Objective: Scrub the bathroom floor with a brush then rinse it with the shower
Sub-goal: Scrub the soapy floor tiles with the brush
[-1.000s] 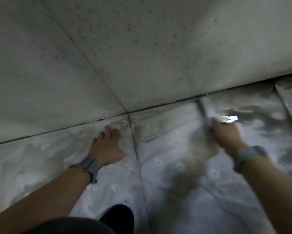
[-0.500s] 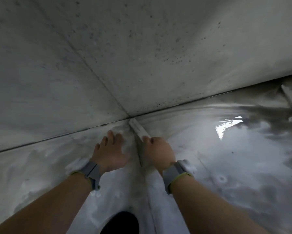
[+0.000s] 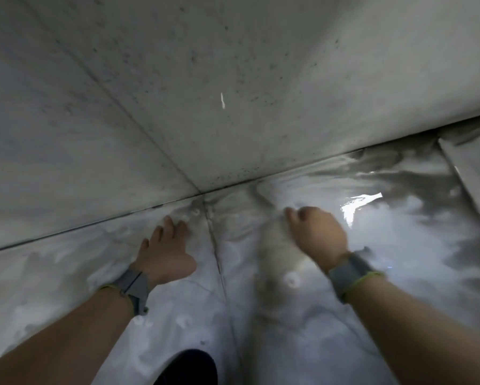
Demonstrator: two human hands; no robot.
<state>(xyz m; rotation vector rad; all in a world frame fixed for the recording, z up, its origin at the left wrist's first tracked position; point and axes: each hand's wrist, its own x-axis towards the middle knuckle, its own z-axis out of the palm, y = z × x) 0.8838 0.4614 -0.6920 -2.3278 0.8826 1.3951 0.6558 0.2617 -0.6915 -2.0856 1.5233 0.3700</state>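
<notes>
Looking down: I see the wet, foam-streaked grey tiled bathroom floor (image 3: 302,343) where it meets the speckled pale grey wall (image 3: 233,79).
Left hand: my left hand (image 3: 165,255) lies flat on the floor, fingers straight and slightly spread, tips just short of the wall edge, left of the dark grout line (image 3: 219,262). It holds nothing.
Right hand: my right hand (image 3: 317,236) is curled into a fist, knuckles toward the wall, near the floor's far edge and right of the grout line. Heavy motion blur here.
Brush: pale, blurred scrubbing brush (image 3: 277,254) shows as a smear just beside and under the right fist, down on the floor. I read the fist as gripping it; handle and bristles can't be told apart.
Wrists: grey fabric wristband with yellow-green trim (image 3: 134,284) on the left wrist; matching grey band (image 3: 349,270) on the right.
Floor surface: white suds across both tiles, round bubble rings near the middle, bright light glare (image 3: 358,205) on the water right of the right hand.
Near edge: dark rounded shape (image 3: 188,368) at bottom centre, can't tell what it is.
Far right: a raised pale strip (image 3: 469,173) runs diagonally on the floor.
</notes>
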